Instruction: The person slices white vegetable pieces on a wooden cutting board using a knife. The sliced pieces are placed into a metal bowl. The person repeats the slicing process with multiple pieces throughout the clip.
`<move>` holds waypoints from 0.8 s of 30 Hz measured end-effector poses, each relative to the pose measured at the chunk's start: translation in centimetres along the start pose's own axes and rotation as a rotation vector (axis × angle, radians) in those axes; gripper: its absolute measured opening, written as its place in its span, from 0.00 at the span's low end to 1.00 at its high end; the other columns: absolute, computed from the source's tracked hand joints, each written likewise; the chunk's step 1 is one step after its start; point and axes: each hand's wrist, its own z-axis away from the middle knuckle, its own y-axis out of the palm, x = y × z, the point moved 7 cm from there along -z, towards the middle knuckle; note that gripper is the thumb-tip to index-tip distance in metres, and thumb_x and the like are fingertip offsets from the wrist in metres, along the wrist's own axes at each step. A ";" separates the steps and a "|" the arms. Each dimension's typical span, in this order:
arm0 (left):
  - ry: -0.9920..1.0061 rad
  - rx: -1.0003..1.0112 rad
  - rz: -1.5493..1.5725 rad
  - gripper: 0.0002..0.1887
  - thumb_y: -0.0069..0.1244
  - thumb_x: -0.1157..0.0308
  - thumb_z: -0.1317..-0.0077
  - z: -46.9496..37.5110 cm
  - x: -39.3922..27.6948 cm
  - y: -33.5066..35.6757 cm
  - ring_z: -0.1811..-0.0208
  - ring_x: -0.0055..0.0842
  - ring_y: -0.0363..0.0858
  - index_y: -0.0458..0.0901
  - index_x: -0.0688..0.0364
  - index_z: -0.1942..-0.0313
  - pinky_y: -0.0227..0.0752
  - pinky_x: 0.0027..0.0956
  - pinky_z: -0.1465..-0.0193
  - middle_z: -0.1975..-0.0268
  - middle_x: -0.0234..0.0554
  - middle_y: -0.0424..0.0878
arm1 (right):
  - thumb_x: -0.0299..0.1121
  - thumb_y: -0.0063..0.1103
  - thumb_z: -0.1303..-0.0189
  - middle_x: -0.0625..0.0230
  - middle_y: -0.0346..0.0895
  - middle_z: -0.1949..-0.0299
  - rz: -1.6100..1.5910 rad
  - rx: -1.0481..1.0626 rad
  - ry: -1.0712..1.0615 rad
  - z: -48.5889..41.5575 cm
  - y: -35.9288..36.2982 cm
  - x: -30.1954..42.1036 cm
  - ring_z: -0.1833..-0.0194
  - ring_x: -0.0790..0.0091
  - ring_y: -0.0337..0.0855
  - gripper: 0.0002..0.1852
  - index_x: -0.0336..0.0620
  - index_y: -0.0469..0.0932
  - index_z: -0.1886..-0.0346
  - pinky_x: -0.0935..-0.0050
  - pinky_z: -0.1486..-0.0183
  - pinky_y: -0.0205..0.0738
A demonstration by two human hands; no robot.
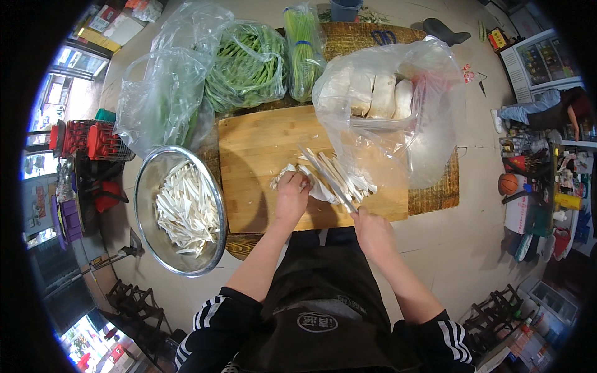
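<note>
My right hand (373,231) grips the handle of a kitchen knife (329,179), whose blade slants up and left across the wooden cutting board (254,140). Under and beside the blade lie white mushroom pieces (322,191), probably king oyster mushroom. Cut mushroom strips (359,184) fan out to the right of the knife. With bent fingers, my left hand (294,193) holds down mushroom pieces just left of the blade. A steel bowl (141,210) stands left of the board, with a heap of white mushroom strips (186,210) inside.
Whole mushrooms (385,95) sit in a clear plastic bag (433,140) overlapping the board's right side. Behind the board are bagged green beans (252,65), bagged long green stalks (303,51) and another bag of greens (172,102). Blue-handled scissors (384,37) lie at the table's far edge.
</note>
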 end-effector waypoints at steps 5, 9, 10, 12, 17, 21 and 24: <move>-0.070 -0.011 0.073 0.08 0.60 0.78 0.46 -0.1 -0.1 -0.1 0.56 0.47 0.77 0.81 0.65 0.65 0.71 0.47 0.51 0.61 0.50 0.78 | 0.38 0.50 0.28 0.48 0.80 0.76 0.097 0.052 -0.045 1.8 -0.1 1.0 0.69 0.43 0.84 0.14 0.36 0.74 0.66 0.49 0.65 0.78; -0.014 -0.030 0.007 0.08 0.60 0.78 0.46 -0.2 -0.5 -0.1 0.56 0.48 0.76 0.81 0.64 0.65 0.71 0.46 0.51 0.61 0.50 0.78 | 0.37 0.51 0.28 0.48 0.80 0.75 0.121 0.038 -0.022 1.4 2.0 0.4 0.68 0.45 0.85 0.13 0.36 0.74 0.65 0.50 0.66 0.78; 0.003 -0.028 -0.005 0.08 0.60 0.78 0.46 -0.2 -0.3 0.0 0.55 0.48 0.76 0.81 0.64 0.65 0.71 0.46 0.50 0.61 0.50 0.78 | 0.38 0.51 0.28 0.47 0.80 0.75 0.096 0.022 -0.024 0.7 2.8 0.3 0.68 0.44 0.85 0.14 0.35 0.74 0.64 0.49 0.66 0.78; 0.014 -0.013 -0.015 0.09 0.60 0.79 0.46 -0.2 -0.1 0.1 0.55 0.49 0.76 0.81 0.64 0.64 0.71 0.46 0.50 0.60 0.49 0.78 | 0.38 0.51 0.28 0.46 0.80 0.74 0.045 -0.014 -0.034 -1.2 4.8 0.0 0.68 0.44 0.84 0.14 0.35 0.75 0.63 0.49 0.66 0.77; 0.015 0.008 0.066 0.09 0.59 0.79 0.46 0.0 0.0 0.0 0.53 0.48 0.76 0.80 0.64 0.65 0.71 0.46 0.49 0.60 0.49 0.78 | 0.39 0.51 0.28 0.44 0.81 0.72 -0.037 -0.056 0.037 -2.0 5.1 -2.2 0.68 0.40 0.83 0.15 0.34 0.76 0.62 0.47 0.65 0.77; 0.014 -0.009 0.060 0.09 0.60 0.78 0.45 -0.1 0.1 -0.3 0.55 0.48 0.77 0.80 0.66 0.63 0.72 0.45 0.51 0.60 0.51 0.78 | 0.39 0.52 0.28 0.45 0.81 0.74 0.016 -0.007 -0.032 -0.6 1.5 0.4 0.69 0.42 0.84 0.15 0.34 0.76 0.64 0.48 0.65 0.77; -0.076 -0.004 0.104 0.09 0.59 0.79 0.46 0.0 0.3 -0.1 0.55 0.49 0.76 0.78 0.65 0.65 0.71 0.46 0.50 0.61 0.51 0.77 | 0.39 0.51 0.28 0.46 0.81 0.74 0.097 0.075 -0.042 1.2 0.4 2.0 0.69 0.43 0.84 0.15 0.35 0.75 0.64 0.48 0.65 0.78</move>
